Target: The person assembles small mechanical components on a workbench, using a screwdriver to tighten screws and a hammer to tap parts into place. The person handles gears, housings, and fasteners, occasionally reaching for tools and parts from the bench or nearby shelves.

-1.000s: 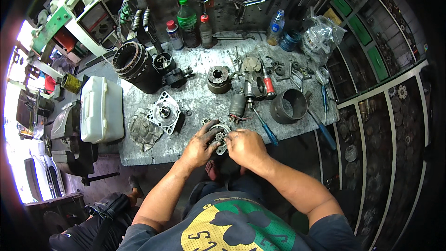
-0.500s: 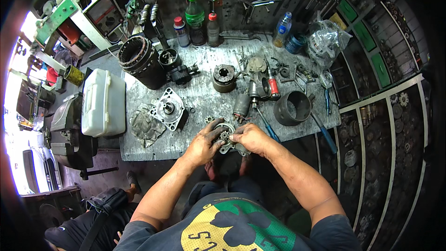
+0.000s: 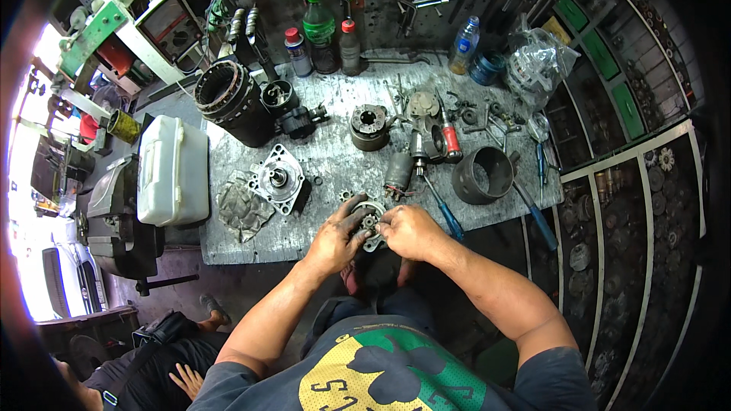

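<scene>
Housing [image 3: 372, 209]: light metal, round-rimmed; between both hands at the near edge of the bench [image 3: 335, 160]; resting on it or lifted just clear, cannot tell.
Gear [image 3: 370, 221]: small, toothed; set in the middle of the housing, between the two thumbs.
Left hand [image 3: 336, 234]: grasping the housing from the left, fingers spread over the rim, thumb near the gear; fingertips darkened.
Right hand [image 3: 411, 230]: grasping the housing's right side, thumb on top, fingers curled; anything pinched beneath, hidden.
Step in hand: seemingly close two-handed work at the gear; fitting, turning or checking, cannot tell which.
Next move: likely to call for a steady left hold, light thumb pressure from the right, and the gear kept level.
Flange [image 3: 279, 176]: shaft upward; beyond and left of the left hand.
Rag [image 3: 244, 213]: crumpled, grey; left of the left hand, beside the flange.
Core [image 3: 370, 125]: ring-shaped, slotted; straight beyond both hands.
Screwdriver [image 3: 449, 221]: blue-handled; just right of the right hand.
Cup [image 3: 481, 176]: dark, open-topped; beyond and right of the right hand.
</scene>
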Motion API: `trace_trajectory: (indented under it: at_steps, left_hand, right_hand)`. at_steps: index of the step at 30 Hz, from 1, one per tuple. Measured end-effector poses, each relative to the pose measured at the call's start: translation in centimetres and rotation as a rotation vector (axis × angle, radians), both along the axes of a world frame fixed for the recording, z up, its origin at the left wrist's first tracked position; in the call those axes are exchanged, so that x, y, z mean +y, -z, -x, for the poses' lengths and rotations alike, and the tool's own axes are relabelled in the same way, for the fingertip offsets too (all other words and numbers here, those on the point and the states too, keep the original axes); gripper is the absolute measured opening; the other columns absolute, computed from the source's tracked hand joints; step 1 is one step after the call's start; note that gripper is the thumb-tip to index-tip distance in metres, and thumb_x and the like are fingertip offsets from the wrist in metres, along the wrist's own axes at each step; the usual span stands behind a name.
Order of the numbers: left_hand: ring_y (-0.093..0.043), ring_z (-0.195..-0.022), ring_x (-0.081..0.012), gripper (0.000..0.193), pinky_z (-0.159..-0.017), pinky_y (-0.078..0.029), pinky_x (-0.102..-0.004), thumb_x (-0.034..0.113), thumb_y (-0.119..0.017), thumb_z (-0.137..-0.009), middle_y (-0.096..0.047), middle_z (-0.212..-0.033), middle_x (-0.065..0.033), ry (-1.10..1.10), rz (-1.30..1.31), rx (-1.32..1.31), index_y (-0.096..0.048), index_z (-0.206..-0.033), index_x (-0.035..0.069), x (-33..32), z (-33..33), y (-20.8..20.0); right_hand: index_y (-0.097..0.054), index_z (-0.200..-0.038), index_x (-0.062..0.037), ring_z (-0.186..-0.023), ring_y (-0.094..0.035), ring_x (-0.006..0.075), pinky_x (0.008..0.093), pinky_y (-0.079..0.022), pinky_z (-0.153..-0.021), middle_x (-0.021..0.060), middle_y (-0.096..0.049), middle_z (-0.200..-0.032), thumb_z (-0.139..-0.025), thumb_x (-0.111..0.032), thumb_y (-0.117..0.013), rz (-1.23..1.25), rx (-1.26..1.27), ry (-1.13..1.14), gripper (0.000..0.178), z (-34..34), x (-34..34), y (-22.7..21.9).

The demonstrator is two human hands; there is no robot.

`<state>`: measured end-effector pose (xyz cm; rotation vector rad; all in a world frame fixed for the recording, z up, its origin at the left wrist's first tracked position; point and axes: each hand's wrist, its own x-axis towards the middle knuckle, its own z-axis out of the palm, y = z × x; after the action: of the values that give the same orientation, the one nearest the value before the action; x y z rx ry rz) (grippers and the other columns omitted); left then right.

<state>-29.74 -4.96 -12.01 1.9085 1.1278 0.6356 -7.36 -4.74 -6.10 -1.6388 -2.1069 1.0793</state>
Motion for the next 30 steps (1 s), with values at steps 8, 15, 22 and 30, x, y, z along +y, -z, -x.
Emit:
trace_trajectory:
  at_steps: [8, 15, 22, 30]
  left_hand:
    - [-0.061, -0.143, -0.044, 0.051, -0.117, -0.052, -0.05, 0.014, -0.079, -0.097, -0.052, -0.167, -0.0169, -0.054, -0.01, 0.019, -0.068, -0.147, 0.007, -0.4, -0.2, 0.1]
    - [-0.061, -0.143, -0.0435, 0.048, -0.117, -0.052, -0.0499, 0.015, -0.079, -0.098, -0.054, -0.165, -0.0174, -0.051, -0.013, -0.013, -0.07, -0.144, 0.008, -0.4, -0.4, 0.3]
    - [-0.061, -0.143, -0.044, 0.045, -0.116, -0.053, -0.0508, 0.017, -0.077, -0.1, -0.054, -0.165, -0.0172, -0.003, 0.031, -0.013, -0.071, -0.144, 0.011, 0.2, -0.2, 0.0]
    - [-0.063, -0.139, -0.0438, 0.048, -0.114, -0.054, -0.0497, 0.019, -0.079, -0.099, -0.055, -0.165, -0.0164, -0.065, -0.011, 0.019, -0.071, -0.144, 0.007, -0.4, -0.5, 0.0]
  right_hand:
    - [-0.076, -0.09, 0.0013, -0.085, -0.076, 0.0483, 0.0563, -0.062, -0.079, 0.0254, -0.077, -0.088, -0.099, -0.02, -0.069, -0.203, -0.074, 0.075, 0.024, 1.6, -2.0, -0.1]
    - [-0.08, -0.097, 0.0028, -0.09, -0.076, 0.0446, 0.0514, -0.06, -0.084, 0.0277, -0.078, -0.094, -0.101, -0.023, -0.071, 0.077, 0.125, 0.137, 0.028, 0.1, -1.1, 2.3]
    - [-0.081, -0.108, 0.0045, -0.085, -0.076, 0.0262, 0.0414, -0.06, -0.084, 0.0212, -0.082, -0.097, -0.105, -0.024, -0.074, 0.378, 0.389, -0.039, 0.03, -2.5, 1.9, 4.9]
    - [-0.079, -0.094, -0.0001, -0.088, -0.078, 0.0463, 0.0553, -0.063, -0.082, 0.0238, -0.079, -0.094, -0.099, -0.019, -0.065, -0.177, -0.166, 0.024, 0.024, 1.1, -2.1, 1.0]
